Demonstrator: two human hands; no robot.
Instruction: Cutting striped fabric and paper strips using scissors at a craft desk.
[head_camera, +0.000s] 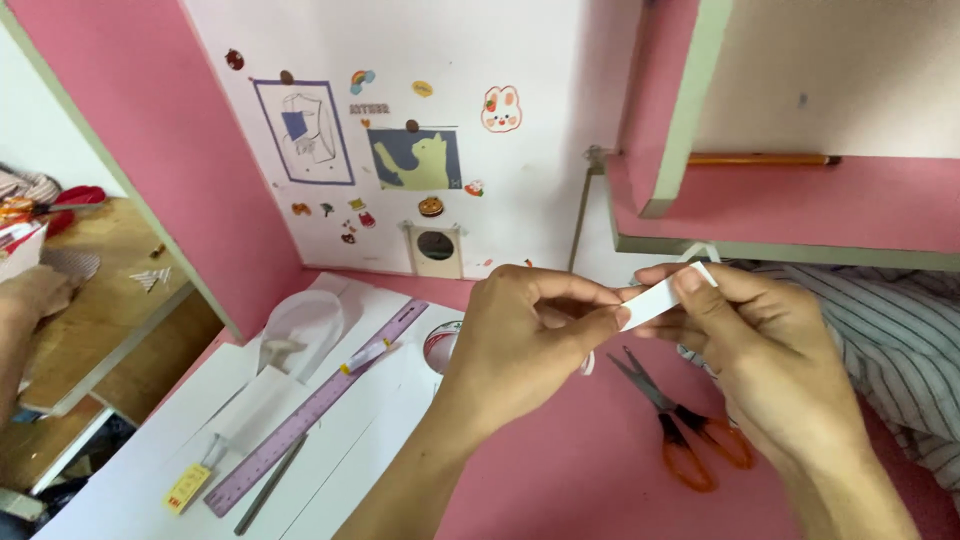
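White paper strip (662, 297) pinched at both ends between left hand (520, 340) and right hand (745, 340), above pink desk (580, 460). Orange-handled scissors (685, 430) below; purple ruler (310, 410) on white sheets (370, 450) left. Pink shelf edge (780, 250) close overhead.

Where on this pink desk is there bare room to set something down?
Bare pink desk lies between the white sheets and the orange-handled scissors, below both hands. It is crowded left, where the purple ruler lies on the sheets, and right, by the striped cloth.
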